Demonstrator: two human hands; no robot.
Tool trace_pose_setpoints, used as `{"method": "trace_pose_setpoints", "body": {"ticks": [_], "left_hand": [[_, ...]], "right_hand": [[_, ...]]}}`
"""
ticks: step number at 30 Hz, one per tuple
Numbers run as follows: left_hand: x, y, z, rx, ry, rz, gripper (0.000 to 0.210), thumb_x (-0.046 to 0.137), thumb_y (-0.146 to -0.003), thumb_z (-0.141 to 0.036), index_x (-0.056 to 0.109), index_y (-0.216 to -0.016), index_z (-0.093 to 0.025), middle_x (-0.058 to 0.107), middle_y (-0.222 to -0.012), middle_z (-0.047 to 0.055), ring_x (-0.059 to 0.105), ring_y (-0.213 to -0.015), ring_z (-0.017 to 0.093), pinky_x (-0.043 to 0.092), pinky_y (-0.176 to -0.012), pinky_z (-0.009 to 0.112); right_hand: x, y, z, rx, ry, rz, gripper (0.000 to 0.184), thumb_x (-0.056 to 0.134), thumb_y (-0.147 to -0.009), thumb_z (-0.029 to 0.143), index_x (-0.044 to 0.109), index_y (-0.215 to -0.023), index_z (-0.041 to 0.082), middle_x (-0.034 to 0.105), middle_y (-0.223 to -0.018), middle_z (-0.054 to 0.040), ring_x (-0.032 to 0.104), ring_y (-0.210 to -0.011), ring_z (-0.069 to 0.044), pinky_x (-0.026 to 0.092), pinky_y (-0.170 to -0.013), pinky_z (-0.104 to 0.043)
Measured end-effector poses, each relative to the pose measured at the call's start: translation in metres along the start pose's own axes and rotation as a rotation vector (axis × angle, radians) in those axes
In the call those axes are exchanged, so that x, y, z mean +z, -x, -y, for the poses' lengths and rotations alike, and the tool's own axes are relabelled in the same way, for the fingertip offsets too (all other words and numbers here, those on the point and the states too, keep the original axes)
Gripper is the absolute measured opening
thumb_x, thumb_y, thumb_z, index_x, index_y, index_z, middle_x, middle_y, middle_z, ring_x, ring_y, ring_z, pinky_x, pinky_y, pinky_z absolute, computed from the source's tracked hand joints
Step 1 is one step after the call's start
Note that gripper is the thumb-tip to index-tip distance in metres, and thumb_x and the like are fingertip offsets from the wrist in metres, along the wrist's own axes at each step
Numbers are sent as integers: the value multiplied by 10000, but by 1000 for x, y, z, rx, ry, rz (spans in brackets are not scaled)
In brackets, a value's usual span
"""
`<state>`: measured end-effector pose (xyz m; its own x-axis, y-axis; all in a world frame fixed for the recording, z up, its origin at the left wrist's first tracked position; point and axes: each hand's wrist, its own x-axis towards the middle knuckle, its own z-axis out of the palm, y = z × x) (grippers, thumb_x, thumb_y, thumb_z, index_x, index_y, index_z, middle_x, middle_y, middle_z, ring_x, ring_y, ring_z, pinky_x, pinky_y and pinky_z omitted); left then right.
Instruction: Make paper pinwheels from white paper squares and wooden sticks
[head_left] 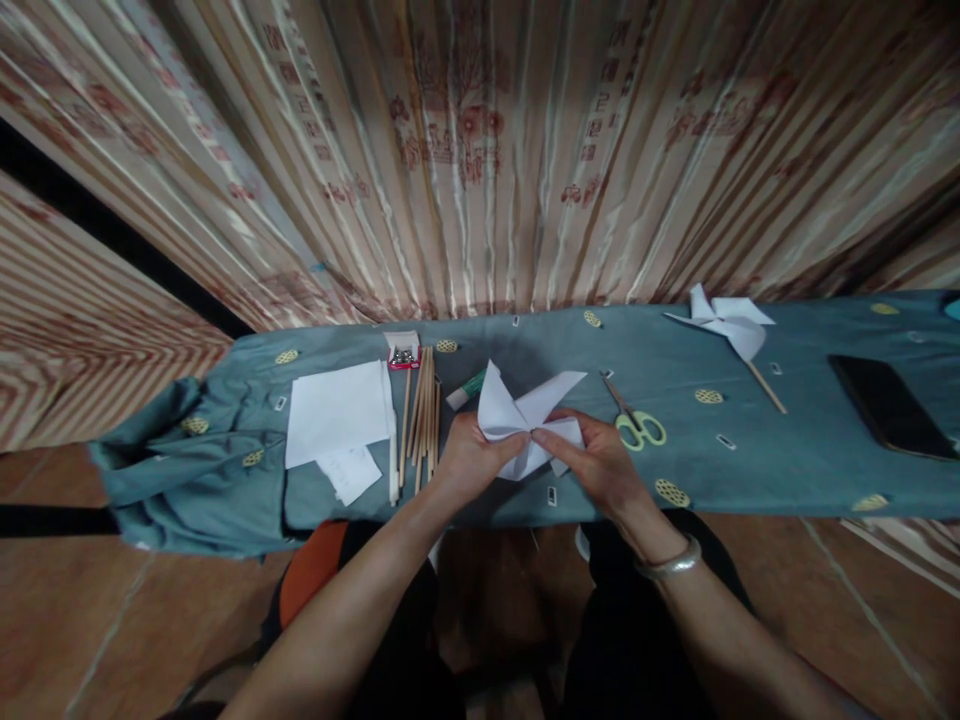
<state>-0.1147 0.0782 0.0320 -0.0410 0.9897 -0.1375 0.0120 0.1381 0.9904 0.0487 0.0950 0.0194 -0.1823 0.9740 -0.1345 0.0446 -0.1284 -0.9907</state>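
Observation:
A white paper pinwheel (534, 405) is held between both hands above the cloth-covered table, its folded blades standing up and out. My left hand (474, 450) grips it from the left, thumb pressed near the centre. From the right, my right hand (598, 457) pinches it with the thumb also at the middle, where the two thumb tips nearly meet. Just right of that hand lie scissors with yellow-green handles (637, 429). Behind the left hand, a green and white tube (466, 390) rests on the cloth.
Left on the table (555, 330) are white paper sheets (337, 410), a small scrap (350, 473), a white pen (393, 460), several wooden sticks (424, 415) and a red box of small metal pieces (404, 354). Rightward lie a pinwheel on a stick (727, 325) and a phone (892, 405). A curtain (480, 150) hangs behind.

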Motion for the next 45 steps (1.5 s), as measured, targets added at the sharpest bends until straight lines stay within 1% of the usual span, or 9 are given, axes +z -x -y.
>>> {"method": "trace_pose_setpoints", "body": {"ticks": [10,19,32,34,36,38,39,41,45], "left_hand": [[-5,-2,11,64,-36,15,212,726,-663,-315,744,-774,-136,734,-724,41,667,-659,195,526,-595,261],[-5,-1,8,-22,-43,-21,128,725,-633,-252,721,-686,-135,707,-664,30,655,-629,187,511,-578,257],[-2,0,9,-75,147,-1,362,827,-525,-387,735,-745,-115,724,-706,47,643,-619,181,517,-619,297],[-7,-4,8,-49,172,8,423,815,-562,-454,736,-805,-117,732,-752,65,658,-656,188,530,-664,311],[-20,-11,8,17,146,-35,477,716,-677,-553,734,-870,-117,736,-813,95,674,-727,199,536,-726,326],[-38,-20,11,85,-35,-151,508,532,-821,-584,726,-880,-118,729,-856,115,667,-760,199,531,-740,326],[-48,-24,14,126,-211,-228,467,480,-868,-530,724,-886,-131,724,-868,107,656,-761,192,523,-737,316],[-66,-28,19,191,-654,-274,274,546,-858,-356,727,-898,-154,705,-903,91,645,-828,197,499,-808,307],[-80,-24,25,160,-1242,-192,170,583,-850,-249,722,-920,-179,677,-986,94,637,-984,234,485,-857,293]], "right_hand": [[5,-3,-4,90,-104,26,393,820,-586,494,715,-780,168,705,-672,-15,597,-590,-153,466,-590,-278],[6,-4,-4,85,-74,55,378,809,-599,483,703,-781,169,692,-660,-7,586,-589,-156,456,-590,-285],[4,-6,-7,34,-93,59,368,807,-609,478,695,-775,169,699,-671,-3,600,-599,-151,467,-606,-280],[1,-8,-6,28,-126,40,379,816,-605,473,699,-801,170,719,-708,-12,624,-625,-158,490,-628,-284],[-4,-10,-5,17,-164,-1,385,821,-602,473,699,-813,175,735,-747,-23,646,-652,-167,511,-648,-291],[-11,-12,-5,2,-196,-51,385,829,-587,476,696,-796,181,742,-758,-27,655,-658,-172,522,-652,-297],[-14,-13,-5,-6,-208,-72,386,834,-577,476,693,-787,184,742,-756,-26,656,-657,-172,524,-653,-300],[-20,-15,-6,-15,-219,-96,397,844,-553,480,687,-767,186,738,-736,-23,656,-648,-174,522,-648,-303],[-28,-15,-7,-2,-227,-116,426,858,-510,484,676,-749,183,729,-703,-16,646,-612,-167,507,-610,-294]]}}
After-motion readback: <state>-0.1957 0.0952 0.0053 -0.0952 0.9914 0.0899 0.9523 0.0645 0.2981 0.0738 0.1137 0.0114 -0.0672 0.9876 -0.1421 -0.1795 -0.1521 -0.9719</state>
